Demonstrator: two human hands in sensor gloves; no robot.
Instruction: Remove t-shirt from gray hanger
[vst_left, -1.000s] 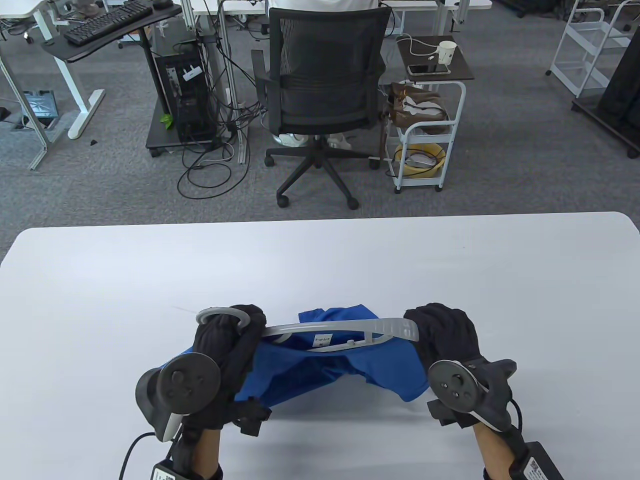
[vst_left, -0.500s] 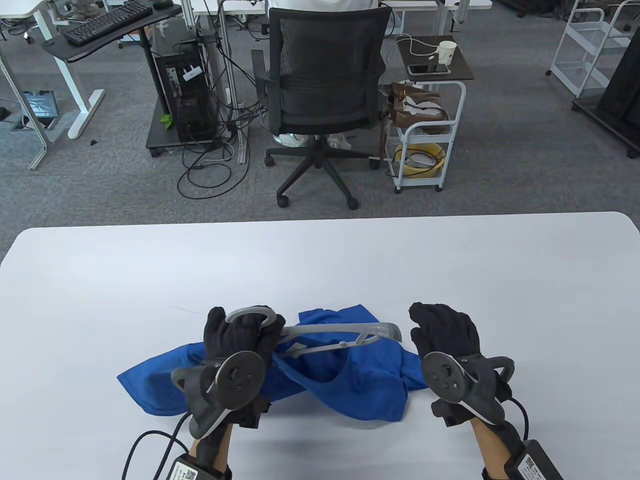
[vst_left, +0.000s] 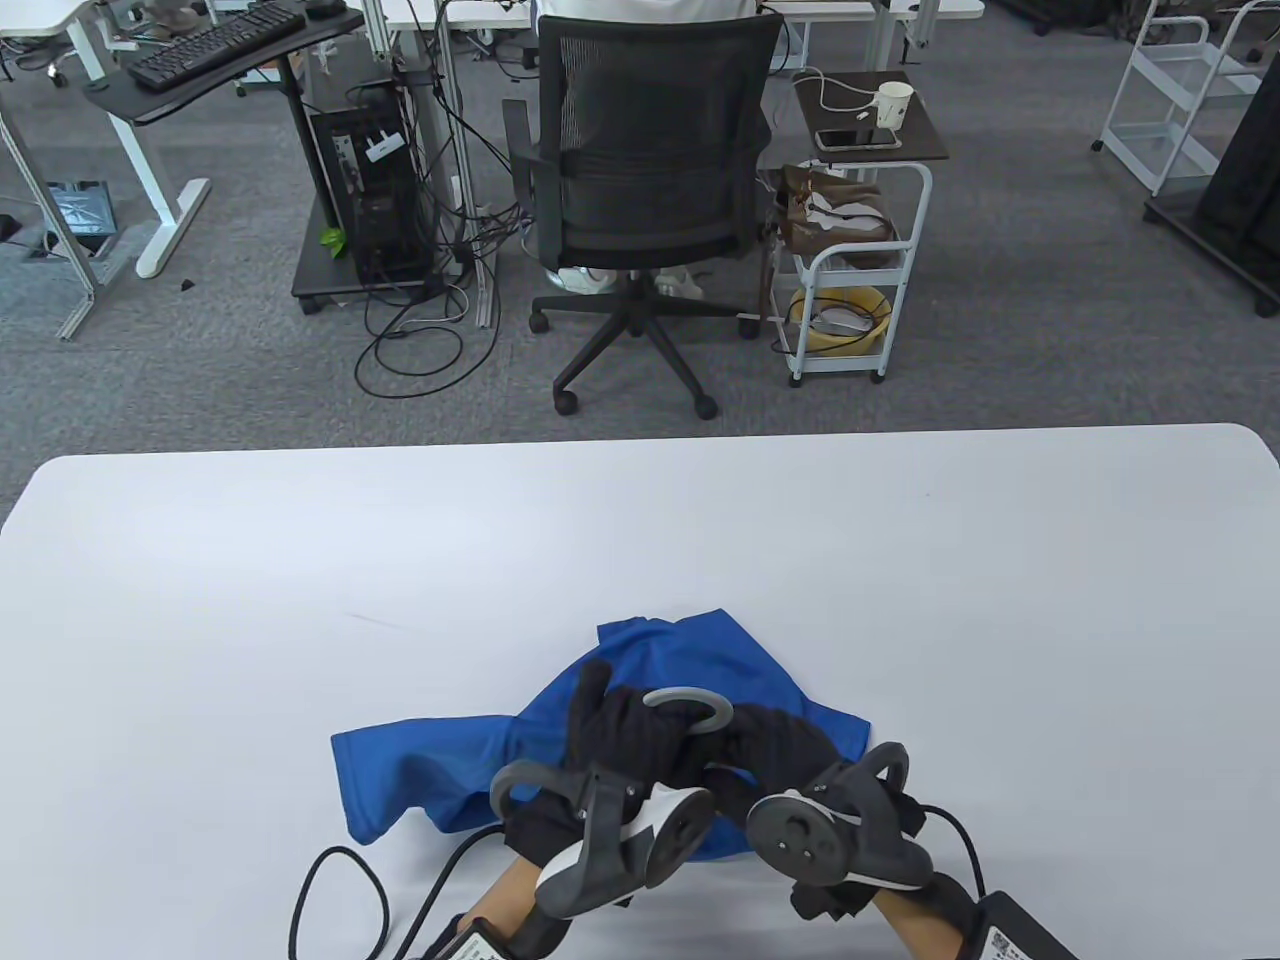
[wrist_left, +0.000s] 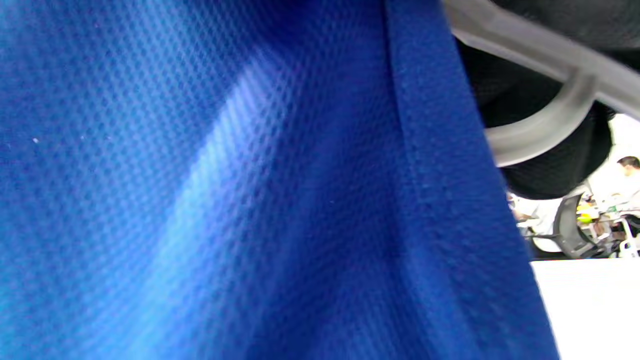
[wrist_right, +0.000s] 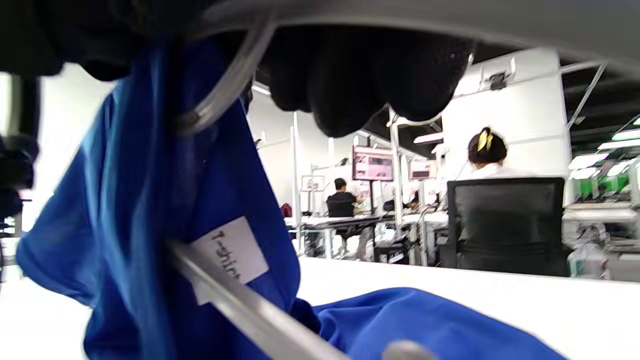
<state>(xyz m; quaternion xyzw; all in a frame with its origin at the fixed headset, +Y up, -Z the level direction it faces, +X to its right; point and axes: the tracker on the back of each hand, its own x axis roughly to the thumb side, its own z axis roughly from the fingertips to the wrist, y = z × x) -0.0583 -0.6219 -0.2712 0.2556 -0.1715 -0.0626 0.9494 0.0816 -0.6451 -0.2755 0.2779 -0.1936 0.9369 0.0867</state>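
Both hands meet at the gray hanger (vst_left: 690, 712): the left hand (vst_left: 625, 735) grips its hook, the right hand's (vst_left: 790, 745) grip is unclear. The blue t-shirt (vst_left: 440, 775) hangs below the hanger, trailing left onto the table (vst_left: 300, 560).

Left hand (vst_left: 620, 735), right hand (vst_left: 790, 750) (touching), fingers curled

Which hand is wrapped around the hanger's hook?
The left hand: the gray hanger hook curves out over its gloved fingers. The right hand sits just beside it on the t-shirt, and its own grip is hidden.
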